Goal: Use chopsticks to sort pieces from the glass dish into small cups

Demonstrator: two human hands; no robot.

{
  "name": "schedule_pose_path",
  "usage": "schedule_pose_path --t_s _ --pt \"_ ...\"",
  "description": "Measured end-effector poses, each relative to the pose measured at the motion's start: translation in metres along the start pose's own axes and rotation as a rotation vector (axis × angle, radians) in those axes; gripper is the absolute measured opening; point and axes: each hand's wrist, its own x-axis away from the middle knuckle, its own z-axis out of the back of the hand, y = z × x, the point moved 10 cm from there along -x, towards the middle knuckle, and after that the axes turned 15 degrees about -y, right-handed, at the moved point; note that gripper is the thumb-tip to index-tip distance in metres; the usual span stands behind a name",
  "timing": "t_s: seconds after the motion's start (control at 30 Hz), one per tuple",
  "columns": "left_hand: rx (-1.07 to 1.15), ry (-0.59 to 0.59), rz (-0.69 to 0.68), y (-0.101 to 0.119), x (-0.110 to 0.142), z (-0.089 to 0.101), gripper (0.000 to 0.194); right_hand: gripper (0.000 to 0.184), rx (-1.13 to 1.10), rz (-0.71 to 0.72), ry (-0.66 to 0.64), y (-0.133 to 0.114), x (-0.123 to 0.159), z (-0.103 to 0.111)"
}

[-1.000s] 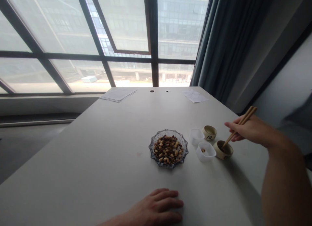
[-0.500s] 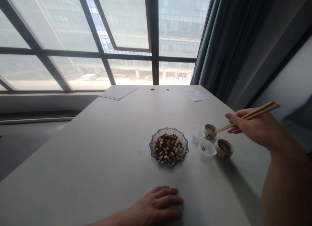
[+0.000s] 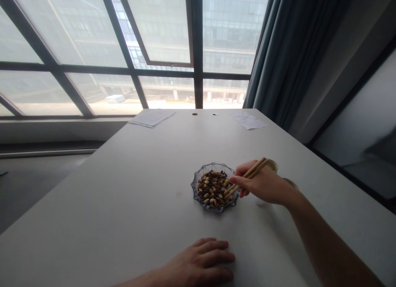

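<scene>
My right hand (image 3: 258, 181) is closed around a pair of wooden chopsticks (image 3: 252, 169). Their tips reach into the mixed nuts and seeds (image 3: 213, 188), at the right side of the scalloped glass bowl (image 3: 195, 197). Whether the tips pinch a piece I cannot tell. Behind my right hand, a small round cup (image 3: 272, 165) and part of a second cup (image 3: 290, 182) show. Of the clear plastic containers, only a bit of one container (image 3: 260, 201) peeks out below the hand. My left hand (image 3: 201, 260) lies on the table in front of the bowl, fingers stretched out, holding nothing.
The white table (image 3: 139, 188) runs back to the windows. Sheets of paper (image 3: 152, 118) lie at its far left, and more paper (image 3: 251, 121) at the far right. Two small round fittings sit near the far edge. A dark curtain (image 3: 278, 64) hangs on the right.
My right hand has swung left from beside the small cups to the glass bowl, bringing the chopstick tips into the nuts. It now covers most of the cups and containers. My left hand stays put.
</scene>
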Motion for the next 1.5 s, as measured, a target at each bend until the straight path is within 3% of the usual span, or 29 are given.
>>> schedule_pose_path --t_s 0.33,0.63,0.77,0.87,1.0,1.1,1.3,1.5 --pt "0.017 0.010 -0.004 0.001 0.001 0.002 0.027 0.040 -0.091 0.001 0.007 0.015 -0.011 -0.002" --pt "0.010 0.010 -0.001 0.002 0.000 0.003 0.025 0.040 -0.008 -0.019 0.069 0.013 -0.003 0.010" --pt "0.025 -0.002 0.002 0.002 0.000 0.004 0.026 0.037 0.001 -0.080 0.154 0.013 0.021 0.037" --pt "0.038 0.011 -0.004 0.004 0.000 0.007 0.027 0.035 -0.018 -0.116 0.288 0.018 0.053 0.072" --pt "0.045 0.008 -0.002 0.005 0.000 0.009 0.027 0.026 -0.009 -0.265 0.539 0.040 0.103 0.124" --pt "0.036 -0.001 0.008 0.005 -0.001 0.009 0.027 0.019 0.008 -0.412 0.607 0.061 0.123 0.145" --pt "0.037 0.000 0.008 0.004 0.000 0.008 0.027 0.018 -0.029 -0.466 0.517 0.094 0.099 0.146" --pt "0.050 0.003 0.008 0.004 0.000 0.009 0.029 0.017 -0.048 -0.399 0.511 0.093 0.080 0.138"
